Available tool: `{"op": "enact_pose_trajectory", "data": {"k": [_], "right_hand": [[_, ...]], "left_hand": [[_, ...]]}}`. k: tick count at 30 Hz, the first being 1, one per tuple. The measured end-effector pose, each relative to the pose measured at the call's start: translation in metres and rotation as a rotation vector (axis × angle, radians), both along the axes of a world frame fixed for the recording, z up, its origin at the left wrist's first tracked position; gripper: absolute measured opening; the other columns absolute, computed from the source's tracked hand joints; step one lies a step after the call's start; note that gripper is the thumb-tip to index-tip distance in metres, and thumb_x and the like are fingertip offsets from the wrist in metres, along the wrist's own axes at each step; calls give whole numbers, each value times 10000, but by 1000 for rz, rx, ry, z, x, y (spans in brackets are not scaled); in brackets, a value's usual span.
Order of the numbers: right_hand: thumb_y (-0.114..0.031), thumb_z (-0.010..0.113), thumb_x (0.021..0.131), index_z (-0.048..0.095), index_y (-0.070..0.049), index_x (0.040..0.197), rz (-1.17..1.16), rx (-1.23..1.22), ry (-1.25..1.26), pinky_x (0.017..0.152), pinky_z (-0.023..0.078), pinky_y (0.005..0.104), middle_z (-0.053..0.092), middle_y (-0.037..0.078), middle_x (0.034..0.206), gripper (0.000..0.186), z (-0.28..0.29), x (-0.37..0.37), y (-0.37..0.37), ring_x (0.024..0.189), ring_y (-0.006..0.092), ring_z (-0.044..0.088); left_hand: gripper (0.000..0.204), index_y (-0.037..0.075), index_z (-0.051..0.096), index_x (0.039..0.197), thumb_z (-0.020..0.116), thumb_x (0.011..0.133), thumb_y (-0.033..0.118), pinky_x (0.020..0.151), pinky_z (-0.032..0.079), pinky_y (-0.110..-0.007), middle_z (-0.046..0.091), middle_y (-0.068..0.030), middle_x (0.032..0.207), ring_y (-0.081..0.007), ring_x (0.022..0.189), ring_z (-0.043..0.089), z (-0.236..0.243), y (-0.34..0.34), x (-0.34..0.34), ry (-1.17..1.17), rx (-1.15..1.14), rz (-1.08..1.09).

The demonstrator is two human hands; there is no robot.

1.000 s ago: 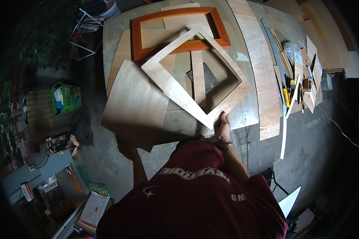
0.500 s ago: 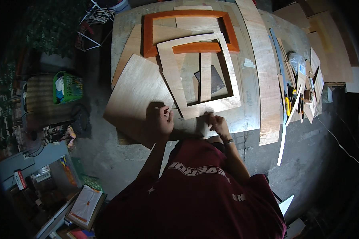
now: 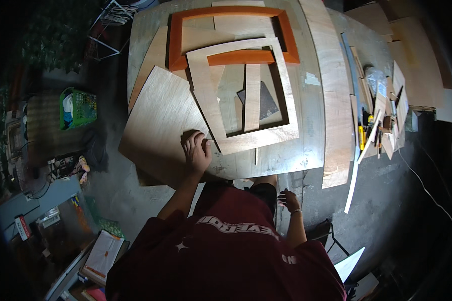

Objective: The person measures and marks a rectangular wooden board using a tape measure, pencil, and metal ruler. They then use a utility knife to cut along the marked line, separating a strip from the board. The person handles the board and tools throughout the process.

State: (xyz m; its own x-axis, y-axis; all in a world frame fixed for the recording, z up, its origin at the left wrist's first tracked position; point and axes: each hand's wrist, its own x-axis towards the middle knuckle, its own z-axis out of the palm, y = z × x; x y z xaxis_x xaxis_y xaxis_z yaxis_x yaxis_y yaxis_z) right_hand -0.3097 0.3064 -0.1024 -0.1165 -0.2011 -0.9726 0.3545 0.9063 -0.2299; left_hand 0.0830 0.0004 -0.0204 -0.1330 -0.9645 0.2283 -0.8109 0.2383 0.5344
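Observation:
My left hand (image 3: 197, 152) rests on a pale plywood sheet (image 3: 158, 118), close to its right edge, with its fingers bent and a little apart. A thin dark line shows by its fingertips; I cannot make out what it is. Right of the sheet lies a bare wooden frame (image 3: 260, 136), overlapping an orange-brown frame (image 3: 176, 42) behind it. Through its opening show a wood strip (image 3: 252, 98) and a dark flat piece (image 3: 269, 102). A thin light stick (image 3: 256, 156) pokes out below the frame. My right hand (image 3: 289, 199) hangs beyond the table's near edge, fingers loosely apart and holding nothing visible.
A long plank (image 3: 336, 110) runs along the right of the table (image 3: 306, 150). Beyond it lie wood offcuts, a yellow-handled tool (image 3: 361, 136) and a clear plastic bag (image 3: 375, 79). A green basket (image 3: 79, 108) stands at left. A white cable (image 3: 427, 178) trails on the floor at right.
My right hand has drawn back from the bare frame's near edge, down to my right side, uncovering the thin stick. My left hand has settled lower on the plywood sheet, fingers more spread.

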Motion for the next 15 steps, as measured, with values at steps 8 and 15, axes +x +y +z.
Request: {"op": "enact_pose_trajectory", "data": {"k": [8, 15], "right_hand": [[-558, 418, 1026, 543, 57, 1330, -539, -213, 81, 859, 576, 441, 667, 213, 1198, 698, -213, 63, 22, 1037, 288, 675], [-439, 441, 1053, 590, 54, 1286, -670, -225, 160, 840, 575, 432, 703, 212, 1133, 565, -248, 112, -22, 1010, 255, 689]], "left_hand": [[268, 9, 605, 1143, 601, 923, 163, 1079, 366, -520, 603, -209, 1280, -386, 1210, 544, -2, -1, 1, -4, -51, -65], [221, 5, 613, 1098, 595, 911, 121, 1075, 390, -492, 592, -221, 1282, -379, 1200, 562, -12, 4, 3, 4, -78, -50]]}}
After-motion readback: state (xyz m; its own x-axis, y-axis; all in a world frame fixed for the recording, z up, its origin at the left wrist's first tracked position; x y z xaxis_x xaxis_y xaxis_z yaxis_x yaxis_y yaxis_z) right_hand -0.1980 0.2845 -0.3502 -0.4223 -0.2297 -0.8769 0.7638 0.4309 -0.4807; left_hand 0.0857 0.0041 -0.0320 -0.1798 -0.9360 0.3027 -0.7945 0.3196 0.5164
